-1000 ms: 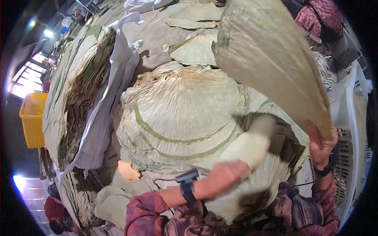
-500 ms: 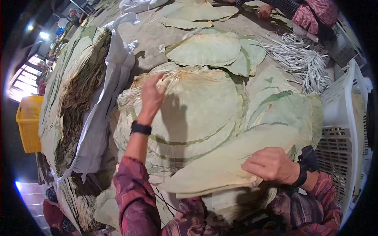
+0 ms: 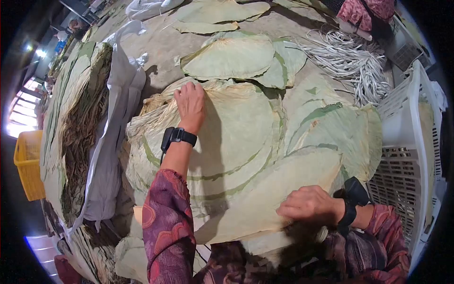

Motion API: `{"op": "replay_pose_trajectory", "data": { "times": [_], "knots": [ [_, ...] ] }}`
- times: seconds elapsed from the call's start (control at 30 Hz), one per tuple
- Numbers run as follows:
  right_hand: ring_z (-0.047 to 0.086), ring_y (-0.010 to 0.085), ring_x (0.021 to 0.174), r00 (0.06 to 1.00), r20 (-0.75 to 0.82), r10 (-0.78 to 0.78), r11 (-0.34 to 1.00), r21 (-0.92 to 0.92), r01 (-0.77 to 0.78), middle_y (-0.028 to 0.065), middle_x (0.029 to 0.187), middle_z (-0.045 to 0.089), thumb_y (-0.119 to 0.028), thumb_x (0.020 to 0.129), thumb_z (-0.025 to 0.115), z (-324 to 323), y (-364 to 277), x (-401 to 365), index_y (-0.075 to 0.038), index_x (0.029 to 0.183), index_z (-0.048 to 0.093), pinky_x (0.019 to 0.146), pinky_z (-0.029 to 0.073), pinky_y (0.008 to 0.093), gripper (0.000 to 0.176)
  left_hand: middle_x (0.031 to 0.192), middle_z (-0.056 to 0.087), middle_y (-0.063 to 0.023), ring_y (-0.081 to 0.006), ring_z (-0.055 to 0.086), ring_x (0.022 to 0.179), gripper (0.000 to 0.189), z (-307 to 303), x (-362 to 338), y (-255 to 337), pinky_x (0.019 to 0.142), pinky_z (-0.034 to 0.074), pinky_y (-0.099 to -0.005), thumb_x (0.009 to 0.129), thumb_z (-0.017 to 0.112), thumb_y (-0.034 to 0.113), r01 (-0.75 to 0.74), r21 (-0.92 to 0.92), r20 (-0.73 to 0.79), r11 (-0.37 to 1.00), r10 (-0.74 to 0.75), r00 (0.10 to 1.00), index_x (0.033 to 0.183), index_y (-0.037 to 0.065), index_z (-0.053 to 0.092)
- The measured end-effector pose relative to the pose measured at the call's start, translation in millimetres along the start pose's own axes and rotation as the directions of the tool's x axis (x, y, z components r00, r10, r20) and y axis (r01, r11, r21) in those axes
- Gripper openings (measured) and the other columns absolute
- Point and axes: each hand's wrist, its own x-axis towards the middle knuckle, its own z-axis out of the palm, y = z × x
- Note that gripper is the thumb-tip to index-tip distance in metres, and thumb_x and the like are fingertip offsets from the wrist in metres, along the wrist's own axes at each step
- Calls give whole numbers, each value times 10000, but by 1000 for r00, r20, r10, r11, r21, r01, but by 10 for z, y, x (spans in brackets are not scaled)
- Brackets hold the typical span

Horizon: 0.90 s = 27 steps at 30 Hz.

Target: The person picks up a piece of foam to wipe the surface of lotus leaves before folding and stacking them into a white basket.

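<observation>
Here, left fingers [image 3: 190,90] touch the pleated leaf [image 3: 236,125], right fingers [image 3: 289,208] the pale leaf [image 3: 267,201] — both grips unclear.

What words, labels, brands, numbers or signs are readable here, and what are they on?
There are none that I can read.
Leaves: no writing shows.
White sack: no lettering shows on the visible side.
Left strap and right strap: no readable brand.
Grey crate: too small and dim to tell whether it bears any marking.
</observation>
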Motion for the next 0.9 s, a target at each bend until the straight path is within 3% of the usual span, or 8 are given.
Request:
{"op": "replay_pose_trajectory", "data": {
  "times": [0.17,0.27,0.33,0.4,0.47,0.63,0.73,0.9],
  "knots": [
    [640,175,753,993,-113,-36,999,-39,32,-7,870,644,-165,791,606,64,23,7,-124,1006,638,587,495,308,221,919,579,-133,-319,560,917,89,-36,65,-25,770,403,-438,797,574,66,-38,35,-20,999,39,999,887,67,581],
    [644,171,729,986,-160,-42,997,-67,31,-2,848,643,-157,791,598,106,-14,-8,-119,970,628,563,500,309,185,890,588,-138,-307,594,869,72,-191,-28,46,695,455,-430,837,550,59,-36,-53,-58,998,33,998,905,65,573],
    [648,178,736,987,-154,-39,997,-71,28,9,846,643,-153,791,597,113,-58,-14,-107,973,630,568,505,315,191,831,605,-160,-336,618,773,98,-324,-171,126,621,476,-445,853,535,42,-25,-254,-75,967,6,997,946,55,560],
    [647,190,732,989,-150,-8,998,-62,-2,27,814,624,-151,789,599,84,-103,-7,-82,956,623,569,507,318,182,823,636,-144,-334,620,686,103,-824,-369,366,580,470,-442,856,564,56,-18,-229,69,973,35,997,955,72,540],
    [639,190,720,987,-160,-16,997,-78,4,28,792,607,-152,782,602,18,-162,29,-76,942,618,566,503,313,178,850,626,-124,-326,612,708,225,-1236,-690,572,553,472,-444,815,639,46,-168,-365,-41,916,164,986,1030,95,593],
    [605,192,672,978,-196,-70,989,-142,43,26,732,552,-149,763,607,-32,-253,132,-67,895,603,545,477,307,156,959,657,-108,-297,655,746,301,-2409,-1471,1075,606,517,-386,750,674,13,-107,-638,120,763,236,964,1033,78,597],
    [581,190,640,973,-224,-62,984,-179,21,29,717,537,-144,743,607,-16,-287,176,-71,866,601,532,454,310,143,888,643,-104,-307,659,763,283,-2521,-1711,1159,627,518,-393,804,705,101,71,-706,292,704,198,936,1060,81,588],
    [561,211,623,955,-297,-7,990,-136,-35,44,710,526,-145,719,605,122,-298,194,-68,848,599,542,447,333,150,920,625,-130,-342,647,787,261,-2481,-1951,1311,637,511,-401,877,663,161,204,-793,375,574,197,906,1105,79,567]
  ]
}}
